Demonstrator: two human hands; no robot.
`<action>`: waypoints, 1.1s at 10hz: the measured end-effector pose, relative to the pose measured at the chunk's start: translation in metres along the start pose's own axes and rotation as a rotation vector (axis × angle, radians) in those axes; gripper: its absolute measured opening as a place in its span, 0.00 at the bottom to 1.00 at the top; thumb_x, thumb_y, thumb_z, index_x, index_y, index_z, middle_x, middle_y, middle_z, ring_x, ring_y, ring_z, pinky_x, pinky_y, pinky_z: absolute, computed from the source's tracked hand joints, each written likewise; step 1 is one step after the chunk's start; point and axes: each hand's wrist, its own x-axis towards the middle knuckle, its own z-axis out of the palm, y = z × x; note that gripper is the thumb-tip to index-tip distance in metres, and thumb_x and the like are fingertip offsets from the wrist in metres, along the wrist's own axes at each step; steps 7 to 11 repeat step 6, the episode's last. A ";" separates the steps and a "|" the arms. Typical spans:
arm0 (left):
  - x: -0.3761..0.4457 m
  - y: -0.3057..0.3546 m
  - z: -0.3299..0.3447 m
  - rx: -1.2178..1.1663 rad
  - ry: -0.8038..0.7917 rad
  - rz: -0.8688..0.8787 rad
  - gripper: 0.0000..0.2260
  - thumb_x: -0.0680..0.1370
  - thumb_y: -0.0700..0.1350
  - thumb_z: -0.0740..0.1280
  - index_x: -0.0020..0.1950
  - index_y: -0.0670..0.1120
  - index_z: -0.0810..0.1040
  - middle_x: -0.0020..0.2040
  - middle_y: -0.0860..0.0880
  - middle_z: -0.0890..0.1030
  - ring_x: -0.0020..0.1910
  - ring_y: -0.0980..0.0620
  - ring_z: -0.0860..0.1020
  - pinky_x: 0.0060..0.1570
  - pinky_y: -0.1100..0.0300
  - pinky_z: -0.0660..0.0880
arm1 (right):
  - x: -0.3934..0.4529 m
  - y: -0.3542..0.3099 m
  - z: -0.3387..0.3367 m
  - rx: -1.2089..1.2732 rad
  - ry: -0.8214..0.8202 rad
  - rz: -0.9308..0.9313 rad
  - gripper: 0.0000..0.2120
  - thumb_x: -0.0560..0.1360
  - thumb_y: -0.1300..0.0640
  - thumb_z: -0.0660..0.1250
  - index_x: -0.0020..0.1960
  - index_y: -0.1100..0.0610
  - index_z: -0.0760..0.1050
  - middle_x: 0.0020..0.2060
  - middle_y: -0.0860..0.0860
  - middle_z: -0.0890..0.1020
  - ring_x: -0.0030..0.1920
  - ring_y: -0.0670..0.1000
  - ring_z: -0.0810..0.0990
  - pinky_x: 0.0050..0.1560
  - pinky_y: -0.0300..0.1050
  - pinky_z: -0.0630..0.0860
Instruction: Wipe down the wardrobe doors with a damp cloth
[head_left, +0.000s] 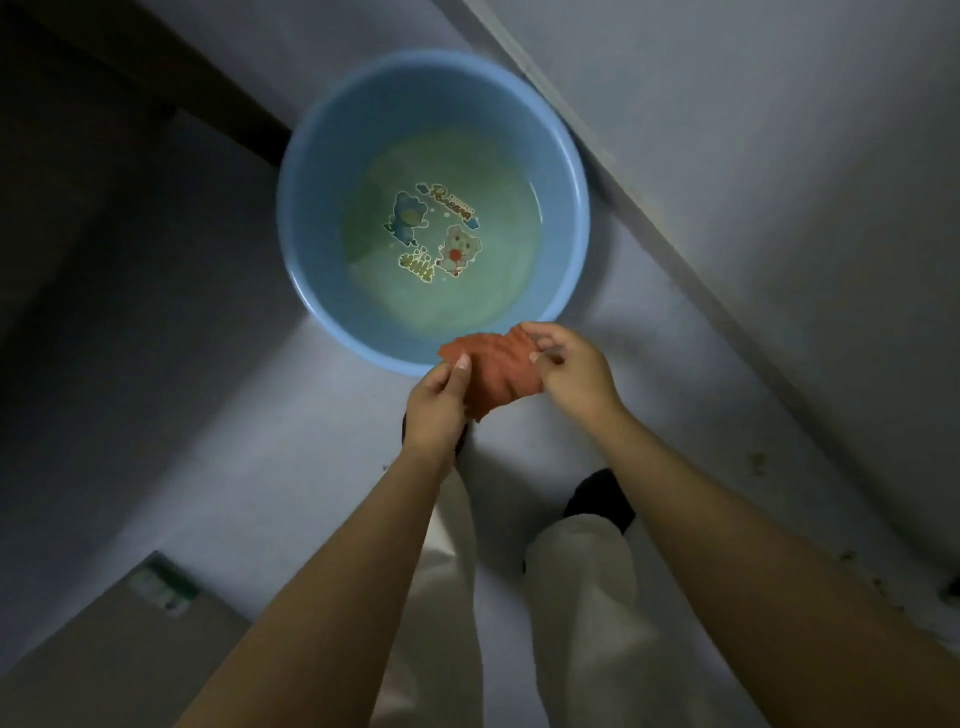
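It's dim in here. Weak light falls on the blue basin (311, 171) and the floor (218, 374) around it; the ten o'clock corner sinks into deep shadow. Everything looks soft and slightly blurred, and straight lines bow near the edges.

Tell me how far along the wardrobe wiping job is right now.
Early stage. Done: the round blue plastic basin stands on the floor with water in it. In hand: both the left hand and right hand hold the crumpled orange cloth by the basin's near rim, seemingly preparing it. Left: all the wiping; no wardrobe door is plainly visible.
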 end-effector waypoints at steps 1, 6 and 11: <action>0.050 -0.013 0.002 0.004 0.003 -0.018 0.12 0.80 0.46 0.64 0.38 0.49 0.81 0.40 0.52 0.82 0.47 0.49 0.78 0.59 0.43 0.74 | 0.044 0.014 0.014 -0.015 0.028 0.019 0.16 0.77 0.68 0.62 0.61 0.56 0.78 0.49 0.51 0.78 0.49 0.46 0.75 0.51 0.36 0.72; 0.096 0.002 0.025 0.124 0.135 -0.103 0.22 0.80 0.44 0.62 0.74 0.46 0.65 0.67 0.48 0.73 0.64 0.50 0.72 0.52 0.65 0.68 | 0.084 0.007 0.025 -0.041 0.168 0.120 0.16 0.76 0.68 0.61 0.61 0.61 0.77 0.56 0.57 0.81 0.57 0.53 0.79 0.60 0.38 0.71; 0.096 0.002 0.025 0.124 0.135 -0.103 0.22 0.80 0.44 0.62 0.74 0.46 0.65 0.67 0.48 0.73 0.64 0.50 0.72 0.52 0.65 0.68 | 0.084 0.007 0.025 -0.041 0.168 0.120 0.16 0.76 0.68 0.61 0.61 0.61 0.77 0.56 0.57 0.81 0.57 0.53 0.79 0.60 0.38 0.71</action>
